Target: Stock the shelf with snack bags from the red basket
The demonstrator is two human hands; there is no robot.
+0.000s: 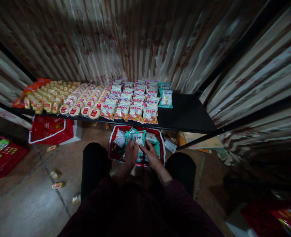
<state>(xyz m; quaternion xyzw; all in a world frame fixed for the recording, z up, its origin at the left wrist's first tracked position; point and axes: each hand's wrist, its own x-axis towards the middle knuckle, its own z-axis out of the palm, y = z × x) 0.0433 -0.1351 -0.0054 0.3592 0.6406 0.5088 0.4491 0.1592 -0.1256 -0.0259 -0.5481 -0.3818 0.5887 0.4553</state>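
While both hands work inside red basket [161,144] on floor below black shelf [189,113], left hand [131,154] and right hand [151,154] close on same teal snack packet [138,138] atop pile. Packet likely light, air-puffed, film slick and crinkly, contents probably brittle. Best pinched at flat sealed edges, not squeezed mid-body. Orange-and-white packets [129,110] lie in rows on shelf.

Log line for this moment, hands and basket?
left hand: on teal snack packet | right hand: same packet | red basket: on floor below shelf
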